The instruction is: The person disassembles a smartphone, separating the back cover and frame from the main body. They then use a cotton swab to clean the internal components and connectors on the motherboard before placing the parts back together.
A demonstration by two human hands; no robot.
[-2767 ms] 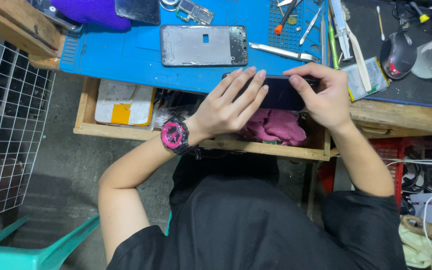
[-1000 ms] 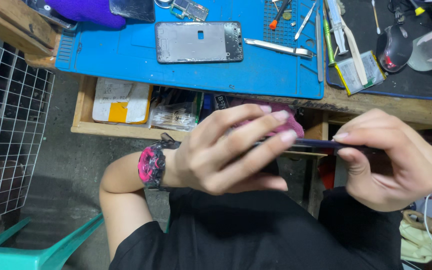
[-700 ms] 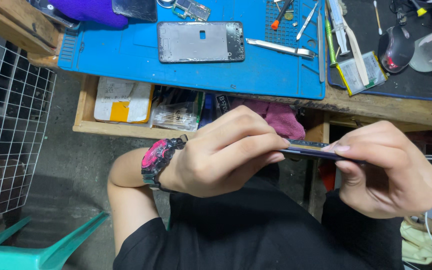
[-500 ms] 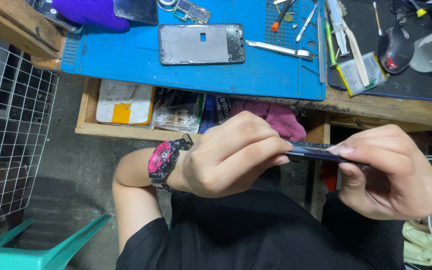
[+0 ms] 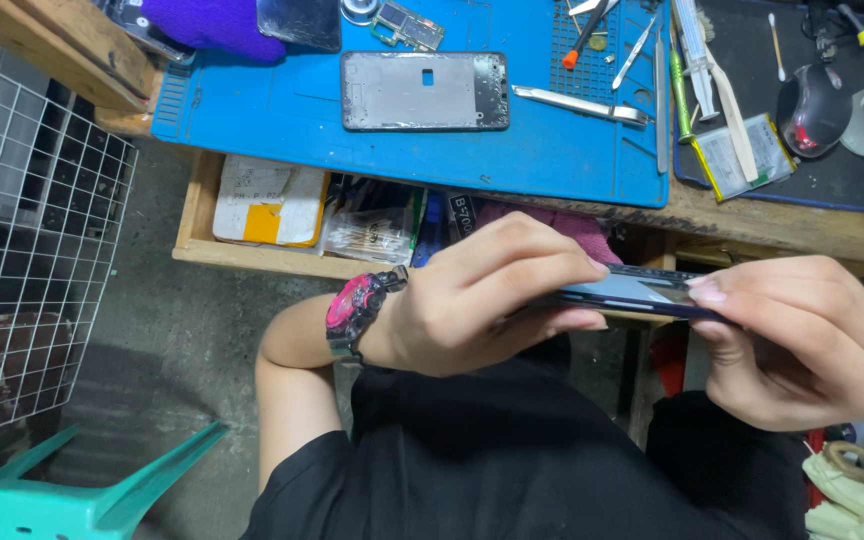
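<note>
Holding a dark phone (image 5: 637, 293) edge-on, left hand (image 5: 472, 300) and right hand (image 5: 802, 340) both clamped; bare frame (image 5: 424, 91) on bench (image 5: 752, 215), assembly unfinished.

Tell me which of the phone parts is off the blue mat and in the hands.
The dark phone screen, pinched edge-on between the left hand and right hand above the lap. The grey phone frame lies flat on the blue mat, untouched.

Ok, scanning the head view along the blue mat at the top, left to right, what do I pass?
Purple cloth → dark glass panel → grey phone frame → flat metal tool → green-handled tool → black mat holding a small battery and a dark mouse.
</note>
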